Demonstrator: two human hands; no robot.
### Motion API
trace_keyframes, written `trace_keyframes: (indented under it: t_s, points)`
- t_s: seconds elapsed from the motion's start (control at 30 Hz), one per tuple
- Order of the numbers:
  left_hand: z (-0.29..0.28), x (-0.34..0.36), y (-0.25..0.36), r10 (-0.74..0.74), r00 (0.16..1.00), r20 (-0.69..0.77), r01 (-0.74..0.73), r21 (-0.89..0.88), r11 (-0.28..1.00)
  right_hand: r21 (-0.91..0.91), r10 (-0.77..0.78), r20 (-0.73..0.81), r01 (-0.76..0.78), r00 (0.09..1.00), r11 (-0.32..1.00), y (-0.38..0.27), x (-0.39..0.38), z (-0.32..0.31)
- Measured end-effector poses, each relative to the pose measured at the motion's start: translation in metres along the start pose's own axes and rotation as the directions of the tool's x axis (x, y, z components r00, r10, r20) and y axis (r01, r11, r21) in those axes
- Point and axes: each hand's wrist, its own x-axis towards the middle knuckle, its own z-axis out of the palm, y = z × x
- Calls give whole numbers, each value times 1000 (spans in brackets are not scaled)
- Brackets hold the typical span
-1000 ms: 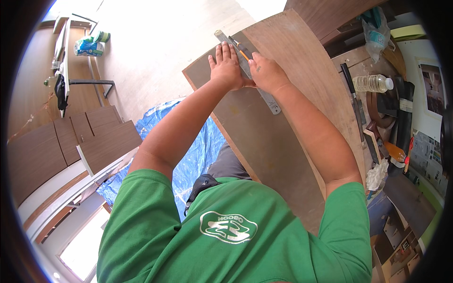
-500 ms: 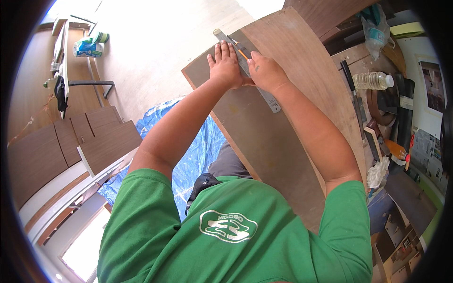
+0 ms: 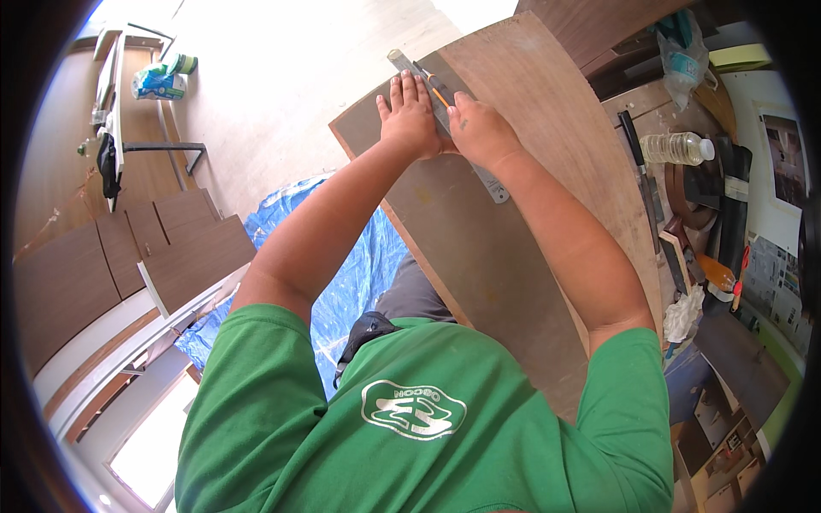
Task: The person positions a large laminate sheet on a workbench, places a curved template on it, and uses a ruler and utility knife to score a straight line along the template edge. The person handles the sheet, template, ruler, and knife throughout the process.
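Note:
My left hand (image 3: 410, 120) lies flat with fingers spread on a steel ruler (image 3: 488, 183), pressing it to the brown board. The thumb reaches toward my right hand. Just right of it, my right hand (image 3: 484, 132) is closed round a slim orange and dark tool (image 3: 439, 92), whose free end points away along the ruler's right edge. Whether it is a pencil or a cutter I cannot tell; its lower end is hidden by my fist. The ruler lies slantwise on the darker strip of the board (image 3: 466, 248), its middle covered by my hands.
A lighter wooden panel (image 3: 547, 103) lies along the board's right. Farther right are a clear bottle (image 3: 676, 148), a hand saw with a dark handle (image 3: 631, 137) and crumpled white plastic (image 3: 682, 316). Blue tarpaulin (image 3: 359, 265) spreads at the left below the board, near brown panels (image 3: 68, 274).
Both hands stay nearly where they were on the ruler. My right hand has shifted only very slightly; the ruler and board look unmoved.

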Motion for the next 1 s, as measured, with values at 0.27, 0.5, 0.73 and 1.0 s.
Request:
trace_keyframes:
  t_s: [0.27, 0.5, 0.73, 1.0]
  points:
    - [1, 1, 0, -2, 1000, -10, 2, -9, 1000, -39, 30, 2, -30, 1000, 999, -5, 2, 3]
    - [0, -2, -1, 7, 1000, -24, -8, -44, 999, -87, 52, 52, -47, 997, 995, -16, 4, -11]
    - [7, 1, -3, 7, 998, -59, -9, -39, 999, -168, 75, 65, -63, 995, 984, -25, 2, -8]
    - [-2, -5, -1, 1, 1000, -29, -2, -41, 999, -165, 71, 61, -61, 996, 984, -25, 0, -7]
